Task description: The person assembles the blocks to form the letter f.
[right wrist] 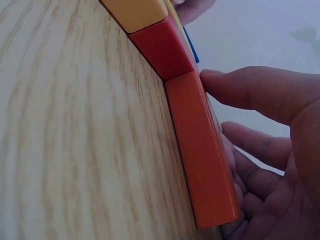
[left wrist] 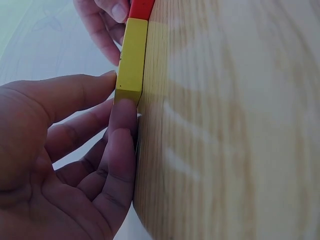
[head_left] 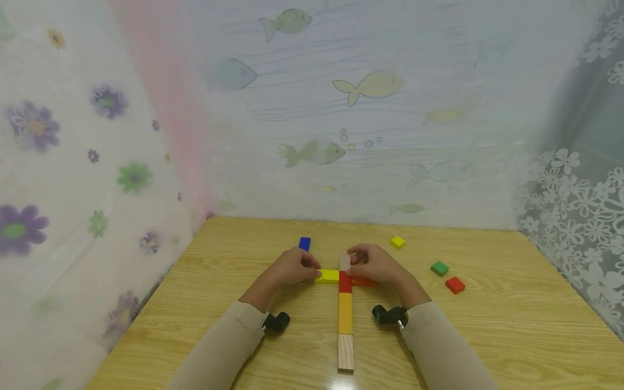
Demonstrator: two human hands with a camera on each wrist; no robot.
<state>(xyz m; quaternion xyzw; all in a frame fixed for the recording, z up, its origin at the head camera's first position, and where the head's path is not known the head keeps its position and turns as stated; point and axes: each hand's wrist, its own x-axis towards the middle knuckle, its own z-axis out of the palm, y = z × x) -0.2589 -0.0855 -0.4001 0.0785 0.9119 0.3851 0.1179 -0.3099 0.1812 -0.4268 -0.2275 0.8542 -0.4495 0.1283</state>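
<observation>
My left hand [head_left: 292,266] is at the outer end of a yellow block [head_left: 327,277], with the thumb by its top edge and a finger against its end face. The block's inner end meets a red block [head_left: 345,281]. On the other side an orange block [right wrist: 202,155] extends from the red one. My right hand [head_left: 374,264] bends over it, with the thumb touching near the red block's corner. Its other fingers lie behind the orange block, beside a plain wooden block [head_left: 344,264]. Toward me run a yellow-orange block [head_left: 345,313] and another plain wooden block [head_left: 345,352].
A blue block [head_left: 304,244] lies beyond my left hand. Loose yellow [head_left: 397,242], green [head_left: 440,268] and red [head_left: 455,285] pieces lie to the right on the wooden table [head_left: 526,325]. Printed curtains border its back and sides. A black camera is strapped at each wrist.
</observation>
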